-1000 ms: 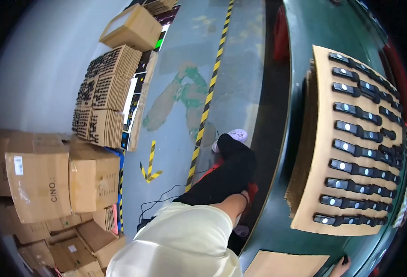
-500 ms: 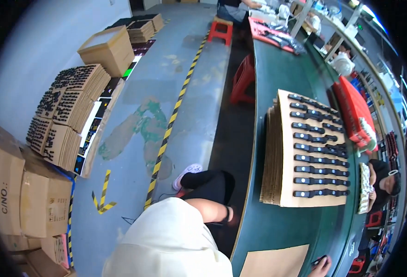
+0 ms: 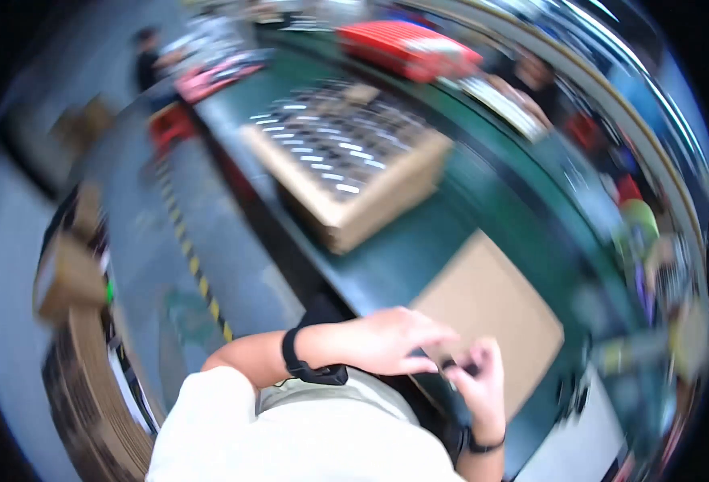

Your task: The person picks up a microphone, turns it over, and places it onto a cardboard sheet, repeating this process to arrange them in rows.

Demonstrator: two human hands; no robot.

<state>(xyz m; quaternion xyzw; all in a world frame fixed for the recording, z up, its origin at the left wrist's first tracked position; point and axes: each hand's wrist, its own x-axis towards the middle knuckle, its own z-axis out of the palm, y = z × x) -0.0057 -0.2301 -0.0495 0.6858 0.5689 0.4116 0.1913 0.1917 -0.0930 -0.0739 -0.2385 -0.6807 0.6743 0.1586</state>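
Note:
My right hand [image 3: 483, 381] is closed on a small black piece [image 3: 460, 367], held between thumb and fingers. Its exact kind is blurred. My left hand [image 3: 390, 341] reaches in from the left, fingers stretched and thumb apart, with the tips close beside the piece. I cannot make out whether they touch it. A black band with a dark case [image 3: 318, 373] circles my left wrist, and a thin black band [image 3: 487, 443] my right. Under and beyond my hands, a bare cardboard sheet [image 3: 499, 297] lies on the green table [image 3: 459, 213].
A cardboard stack [image 3: 386, 213] with rows of black strap-like pieces on top stands beyond the sheet. Farther back are a red crate [image 3: 406, 48] and a person [image 3: 531, 80] across the table. A white board [image 3: 575, 442] with dark pieces lies at right. Cartons [image 3: 73, 277] stand on the left floor.
My view has swung right toward the table. My right hand, earlier low at the right edge with a dark piece, is now before me. My left hand has come up beside it.

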